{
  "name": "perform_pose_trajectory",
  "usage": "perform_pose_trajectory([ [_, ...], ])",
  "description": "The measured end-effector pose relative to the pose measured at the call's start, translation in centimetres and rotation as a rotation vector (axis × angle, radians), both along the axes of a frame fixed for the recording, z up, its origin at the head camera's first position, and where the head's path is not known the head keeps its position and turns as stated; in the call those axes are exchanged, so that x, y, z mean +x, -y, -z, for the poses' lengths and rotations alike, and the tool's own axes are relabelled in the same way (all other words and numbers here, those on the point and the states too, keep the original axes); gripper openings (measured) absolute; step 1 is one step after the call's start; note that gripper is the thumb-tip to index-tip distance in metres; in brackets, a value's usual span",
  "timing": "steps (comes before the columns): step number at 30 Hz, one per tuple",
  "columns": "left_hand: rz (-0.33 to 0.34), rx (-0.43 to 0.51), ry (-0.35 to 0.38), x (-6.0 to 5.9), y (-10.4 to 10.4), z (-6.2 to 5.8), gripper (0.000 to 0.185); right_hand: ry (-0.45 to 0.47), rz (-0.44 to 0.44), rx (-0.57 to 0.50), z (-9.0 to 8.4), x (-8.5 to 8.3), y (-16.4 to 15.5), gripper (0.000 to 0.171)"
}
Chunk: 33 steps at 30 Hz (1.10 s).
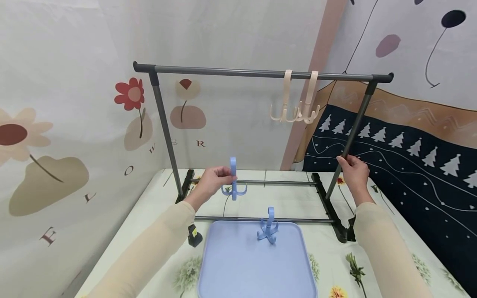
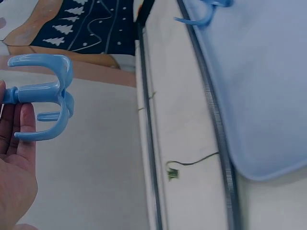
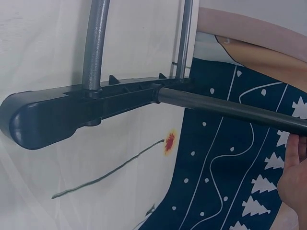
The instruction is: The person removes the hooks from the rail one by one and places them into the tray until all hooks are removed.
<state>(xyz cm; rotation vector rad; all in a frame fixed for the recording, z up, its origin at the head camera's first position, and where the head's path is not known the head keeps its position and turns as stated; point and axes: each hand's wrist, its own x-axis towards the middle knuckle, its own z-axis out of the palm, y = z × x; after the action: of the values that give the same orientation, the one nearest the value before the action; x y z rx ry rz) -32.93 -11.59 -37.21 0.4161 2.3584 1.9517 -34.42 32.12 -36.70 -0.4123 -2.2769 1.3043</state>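
blue hook (image 1: 233,182) is held up in the left hand (image 1: 212,181), pinched by its stem with the fingers (image 1: 225,171) curled round it, a bit above the counter (image 1: 380,244) and in front of the far bottom bar of the rack. its little prongs are pointed down in the head view, and in the left wrist view the same blue hook (image 2: 43,96) is seen lying against the left hand (image 2: 17,163), thumb side hidden.

right hand (image 1: 354,171) is wrapped round the right upright (image 1: 352,138) of the grey rack (image 1: 261,74), low down on the pole, fingers closed on it. only the edge of the right hand (image 3: 292,177) is caught in the right wrist view, next to the pole and the black foot (image 3: 72,112) of the rack.

second blue hook (image 1: 268,227) is left sitting on the far edge of the light blue tray (image 1: 238,269), which is laid on the near middle of the counter. two cream hooks (image 1: 296,101) are hung side by side on the top bar, right of the middle, well apart from both hands. flower-print cloth is spread over the counter, and a dark blanket with white trees (image 1: 410,157) is seen off to the right.
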Motion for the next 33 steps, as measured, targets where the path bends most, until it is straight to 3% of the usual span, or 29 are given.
perform_pose_trajectory([
  [12,0.001,-0.118,0.017,1.0,0.1,4.2,0.01,0.006,-0.005,-0.025,0.1,0.0,0.0,0.054],
  [18,0.044,-0.166,0.021,1.7,0.0,6.1,0.011,0.01,-0.011,-0.018,0.1,0.1,0.1,0.056],
  [33,0.017,-0.183,-0.014,2.4,-0.6,8.5,0.011,0.014,-0.004,0.008,-0.1,0.2,0.1,0.053],
])
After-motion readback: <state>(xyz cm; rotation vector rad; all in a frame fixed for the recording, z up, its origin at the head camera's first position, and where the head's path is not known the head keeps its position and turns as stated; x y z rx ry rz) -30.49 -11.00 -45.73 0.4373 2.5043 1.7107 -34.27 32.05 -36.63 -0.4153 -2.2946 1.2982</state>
